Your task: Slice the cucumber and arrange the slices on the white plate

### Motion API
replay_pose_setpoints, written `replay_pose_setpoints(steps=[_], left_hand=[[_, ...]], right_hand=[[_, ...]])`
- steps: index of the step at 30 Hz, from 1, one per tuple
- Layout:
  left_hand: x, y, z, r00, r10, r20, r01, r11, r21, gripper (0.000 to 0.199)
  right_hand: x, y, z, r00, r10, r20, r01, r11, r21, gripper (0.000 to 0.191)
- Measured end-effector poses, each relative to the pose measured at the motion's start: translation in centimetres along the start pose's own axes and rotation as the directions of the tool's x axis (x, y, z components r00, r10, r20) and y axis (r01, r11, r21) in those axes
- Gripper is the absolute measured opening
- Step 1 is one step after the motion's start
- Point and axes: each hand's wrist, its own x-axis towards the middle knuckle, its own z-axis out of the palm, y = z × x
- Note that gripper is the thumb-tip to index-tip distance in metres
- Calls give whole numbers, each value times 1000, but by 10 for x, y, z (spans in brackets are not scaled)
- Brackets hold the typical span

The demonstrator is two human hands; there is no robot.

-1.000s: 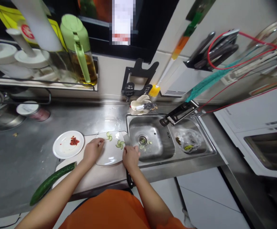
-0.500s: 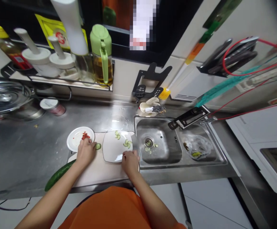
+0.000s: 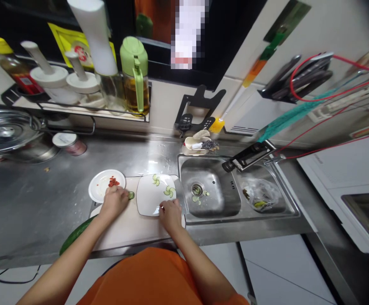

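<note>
On the pale cutting board lies a square white plate with curved cucumber slices set in two fan shapes near its right and far edges. My left hand is closed at a small pile of cucumber slices, its fingertips touching them. Over the plate's near right edge is my right hand, fingers bent together; whatever it pinches is too small to name. A round white plate with red bits sits beyond my left hand. Partly behind my left forearm lies a whole cucumber.
Right of the board is a steel sink with cucumber scraps near its drain; a plastic bag lies in the second basin. A pot and a can stand at the left. Above, a rack holds bottles and jars.
My right hand has shifted slightly left over the plate's edge. My left hand stays at the cucumber slices. The camera view has moved a little.
</note>
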Motion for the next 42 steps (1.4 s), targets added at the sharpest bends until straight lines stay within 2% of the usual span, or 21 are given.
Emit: replay_pose_setpoints(steps=[3,9,13,16,18,21,23,24,26,29,31,33,37,40,42], left_hand=[[0,6,-10,993,78,92,-65,988,-143,13],[5,40,-19,939,179,294,-50,916,-399,18],[11,53,-10,909,125,397,92,870,-485,23],[12,56,-1,882,43,469,301,714,-633,34],[12,59,6,828,-47,558,486,554,-675,42],[10,65,13,680,-122,723,708,366,-604,47],[10,70,16,598,-116,793,786,278,-552,45],[10,72,17,576,-106,811,806,240,-541,42],[12,75,19,561,-80,824,821,178,-542,38],[14,74,23,574,-60,817,814,148,-561,39],[15,73,26,599,-75,797,794,179,-580,41],[15,71,30,644,-100,759,755,244,-608,41],[16,70,38,748,-133,650,632,443,-636,31],[15,70,43,830,-104,548,481,631,-608,20],[15,71,44,869,-86,487,370,766,-526,17]], right_hand=[[7,-7,0,997,-77,9,76,995,66,17],[25,-27,-11,978,-205,-35,208,958,200,25],[30,-31,-18,986,-166,-7,164,966,199,17],[31,-23,-19,988,-146,-48,153,961,228,15],[31,-16,-17,983,-153,-101,176,945,274,13],[31,-7,-14,966,-193,-171,242,909,340,12],[31,-3,-12,956,-217,-197,278,884,375,13],[30,-1,-11,953,-222,-206,288,875,390,12],[30,2,-9,952,-216,-217,290,862,416,11],[29,6,-5,964,-163,-212,246,851,464,10],[29,9,-1,977,-103,-185,186,834,519,10],[29,11,5,991,-36,-129,106,801,589,12],[28,14,16,995,95,1,-74,766,639,13],[27,13,22,981,188,44,-181,816,549,13],[25,12,24,972,228,53,-225,847,482,18]])
